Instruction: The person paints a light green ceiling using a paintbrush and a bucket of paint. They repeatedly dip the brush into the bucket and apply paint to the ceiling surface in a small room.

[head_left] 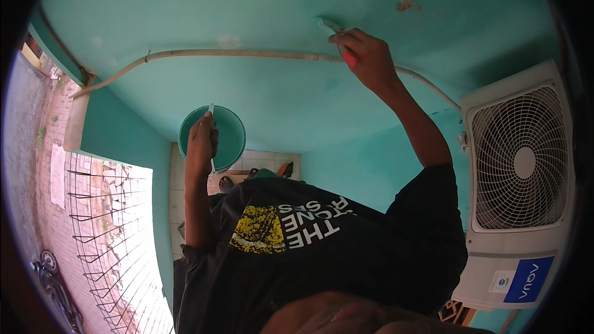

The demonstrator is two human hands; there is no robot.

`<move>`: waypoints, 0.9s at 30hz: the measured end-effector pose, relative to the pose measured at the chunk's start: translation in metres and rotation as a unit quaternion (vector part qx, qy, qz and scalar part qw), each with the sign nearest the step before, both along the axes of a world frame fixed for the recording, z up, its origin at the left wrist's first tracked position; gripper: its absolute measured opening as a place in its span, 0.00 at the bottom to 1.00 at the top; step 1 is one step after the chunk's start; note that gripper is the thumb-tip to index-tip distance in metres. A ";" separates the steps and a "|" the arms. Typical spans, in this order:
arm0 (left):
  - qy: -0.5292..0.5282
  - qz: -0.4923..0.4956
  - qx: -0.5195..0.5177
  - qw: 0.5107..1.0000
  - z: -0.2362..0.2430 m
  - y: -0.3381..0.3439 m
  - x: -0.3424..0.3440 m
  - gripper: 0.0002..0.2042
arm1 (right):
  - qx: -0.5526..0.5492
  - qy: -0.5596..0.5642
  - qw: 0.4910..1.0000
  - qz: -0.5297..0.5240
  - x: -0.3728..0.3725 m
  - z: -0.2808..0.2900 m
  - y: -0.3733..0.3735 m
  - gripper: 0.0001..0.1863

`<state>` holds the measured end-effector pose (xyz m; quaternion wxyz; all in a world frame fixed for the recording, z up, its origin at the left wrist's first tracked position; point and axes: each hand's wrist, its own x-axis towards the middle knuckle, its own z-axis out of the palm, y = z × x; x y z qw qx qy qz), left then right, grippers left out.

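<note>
My right hand (368, 59) is raised and closed around a paintbrush (332, 27) with a red handle end. The brush's teal-tinted tip is against or very close to the teal wall (247, 0); I cannot tell which. Lower and to the left, my left hand (202, 139) is closed on the pale handle of a teal bucket (230, 139). The inside of the bucket looks teal, and my hand and wrist cover its left part. Darker teal patches show on the wall around the brush.
A pale pipe (241, 54) crosses the wall behind my right hand. An air conditioner's outdoor unit (520, 161) stands at the right. Sandals (228, 184) lie on the tiled floor below. At left are a metal railing (111, 222) and a motorcycle (59, 294).
</note>
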<state>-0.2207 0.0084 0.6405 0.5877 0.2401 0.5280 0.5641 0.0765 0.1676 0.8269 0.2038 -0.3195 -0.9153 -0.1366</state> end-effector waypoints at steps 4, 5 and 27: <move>0.000 -0.002 -0.003 1.000 0.008 0.002 0.005 0.18 | 0.181 0.117 0.976 0.008 0.003 0.091 0.001 0.10; 0.001 -0.002 -0.006 1.000 0.009 0.002 0.005 0.18 | 0.205 0.113 0.972 0.003 0.006 0.095 -0.003 0.12; 0.032 -0.006 -0.049 0.998 0.017 -0.002 0.017 0.17 | 0.146 -0.030 0.989 -0.004 0.045 -0.053 0.004 0.14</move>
